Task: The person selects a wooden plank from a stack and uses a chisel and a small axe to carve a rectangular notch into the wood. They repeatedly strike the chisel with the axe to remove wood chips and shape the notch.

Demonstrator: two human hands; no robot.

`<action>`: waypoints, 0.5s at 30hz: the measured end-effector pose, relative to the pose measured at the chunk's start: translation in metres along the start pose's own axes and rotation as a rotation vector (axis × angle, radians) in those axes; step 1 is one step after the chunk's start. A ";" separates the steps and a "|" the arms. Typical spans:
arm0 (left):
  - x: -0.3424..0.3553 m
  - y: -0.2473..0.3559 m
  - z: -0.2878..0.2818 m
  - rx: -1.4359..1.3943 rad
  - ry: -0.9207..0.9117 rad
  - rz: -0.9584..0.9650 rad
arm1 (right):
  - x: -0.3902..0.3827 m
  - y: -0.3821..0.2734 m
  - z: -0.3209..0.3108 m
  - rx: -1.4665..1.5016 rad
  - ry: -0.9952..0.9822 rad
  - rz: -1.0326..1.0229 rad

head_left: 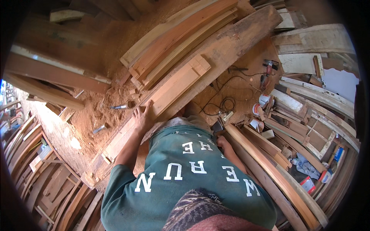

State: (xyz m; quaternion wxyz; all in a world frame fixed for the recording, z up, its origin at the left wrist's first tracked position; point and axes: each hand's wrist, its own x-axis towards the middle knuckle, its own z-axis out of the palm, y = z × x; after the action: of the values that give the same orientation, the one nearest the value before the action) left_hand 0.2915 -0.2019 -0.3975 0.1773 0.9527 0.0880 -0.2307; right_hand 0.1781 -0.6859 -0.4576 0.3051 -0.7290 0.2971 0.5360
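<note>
A long reddish wood piece, with a notched joint at its far end, lies on a wide thick plank that runs diagonally before me. My left hand rests on the near part of this work, fingers stretched over the wood and holding nothing. Low at my right side, my right hand is closed, partly hidden by my shirt. A dark block-like tool head shows just beyond that fist; its handle is hidden. Left of the plank, a chisel-like tool and another short tool lie among shavings.
Curved timber pieces are stacked beyond the plank. A red power tool and looped black cord lie on the dusty floor. Long boards, white-and-red cans and scrap wood crowd my right; more timber stands at left.
</note>
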 end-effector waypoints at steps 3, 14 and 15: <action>0.015 0.029 -0.029 -0.019 -0.007 0.028 | 0.010 -0.016 -0.032 0.014 -0.044 0.045; 0.209 0.177 -0.157 0.061 -0.089 0.121 | 0.069 -0.054 -0.137 0.360 -0.006 0.114; 0.236 0.185 -0.158 0.067 -0.060 0.149 | 0.072 -0.057 -0.144 0.372 -0.020 0.114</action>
State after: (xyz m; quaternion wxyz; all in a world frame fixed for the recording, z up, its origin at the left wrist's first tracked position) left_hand 0.6098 -0.2927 -0.3223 0.1646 0.9547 0.0036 -0.2480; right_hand 0.3255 -0.7673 -0.4856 0.4067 -0.6366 0.4289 0.4952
